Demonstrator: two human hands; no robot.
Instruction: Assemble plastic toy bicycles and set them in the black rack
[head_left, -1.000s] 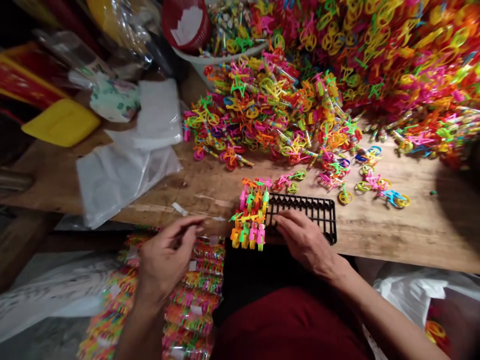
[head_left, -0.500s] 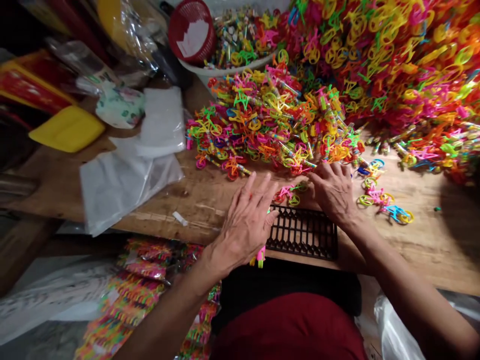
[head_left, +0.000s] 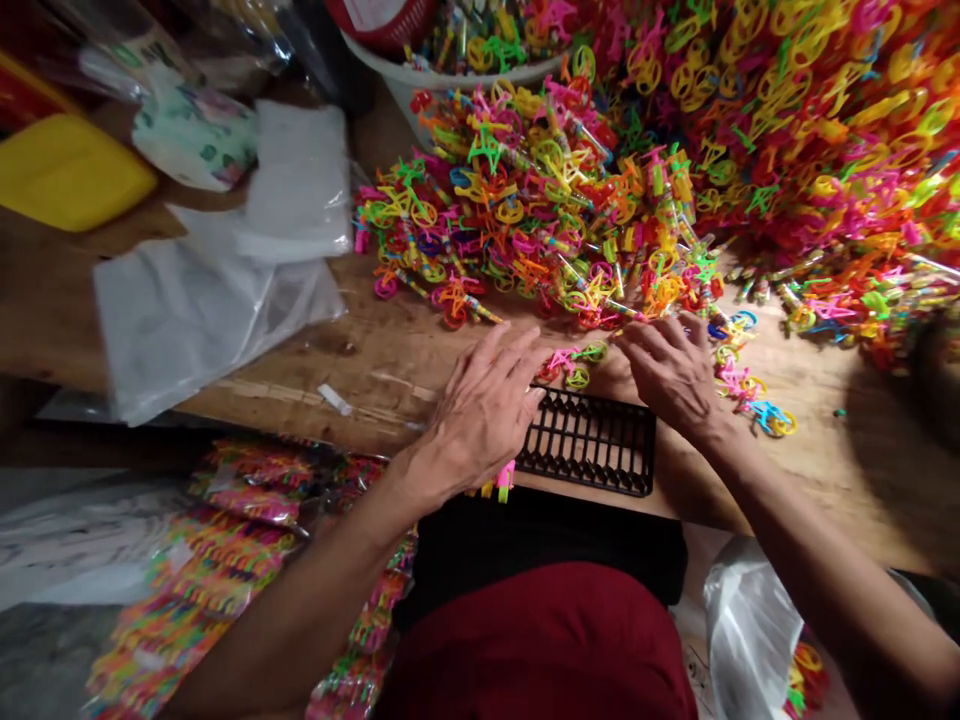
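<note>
My left hand [head_left: 484,415] lies with its fingers stretched out over the left end of a black slotted rack [head_left: 589,440]. Pink and yellow-green plastic ends [head_left: 504,482] poke out below this palm. At the front edge of a pile of colourful toy bicycles [head_left: 525,220], some with patterned tubes, my right hand [head_left: 671,375] is closed with its fingers curled down; what they grip is hidden. Between the hands lie a few small toy bicycles [head_left: 577,362] in pink and green. Several more toy bicycles [head_left: 742,380] rest just right of my right hand.
A white tub [head_left: 397,85] full of tubes stands behind the pile. Clear plastic bags [head_left: 210,300] and a yellow object [head_left: 71,170] occupy the table's left. A larger heap of toys [head_left: 810,120] rises at back right. Packed bags of toys [head_left: 202,580] lie below the table edge.
The view has shifted, so the table appears higher and a little further left. My left hand stays over the rack's left end; my right hand stays at the pile's edge with fingers curled.
</note>
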